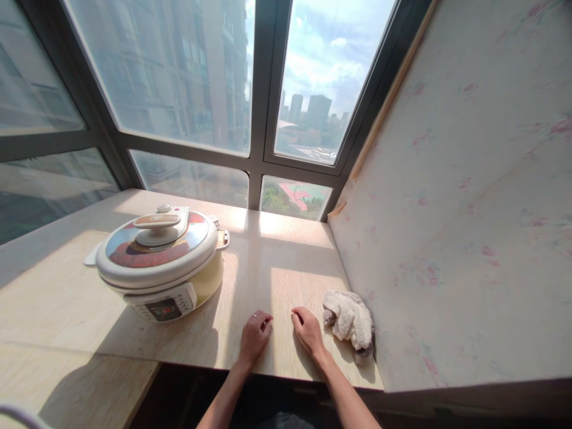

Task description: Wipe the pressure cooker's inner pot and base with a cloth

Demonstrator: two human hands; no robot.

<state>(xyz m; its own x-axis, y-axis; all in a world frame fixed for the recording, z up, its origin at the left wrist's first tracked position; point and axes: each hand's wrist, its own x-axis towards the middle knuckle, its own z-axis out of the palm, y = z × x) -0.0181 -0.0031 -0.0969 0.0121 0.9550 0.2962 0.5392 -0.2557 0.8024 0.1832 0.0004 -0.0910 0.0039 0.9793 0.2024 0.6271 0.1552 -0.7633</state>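
Observation:
My left hand (255, 335) rests on the pale wooden counter (277, 280) near its front edge, fingers curled under into a loose fist, a ring on one finger, nothing visible in it. My right hand (307, 329) lies just to its right, also curled with knuckles up and empty as far as I can see. A crumpled white and grey cloth (351, 322) sits on the counter right beside my right hand, against the wall. A cream electric pressure cooker (163, 262) with its lid on stands to the left of my left hand.
Large windows (179, 89) with dark frames run along the back of the counter. A pale patterned wall (460, 208) closes off the right side. The counter drops away at the front edge (201, 363) near my forearms.

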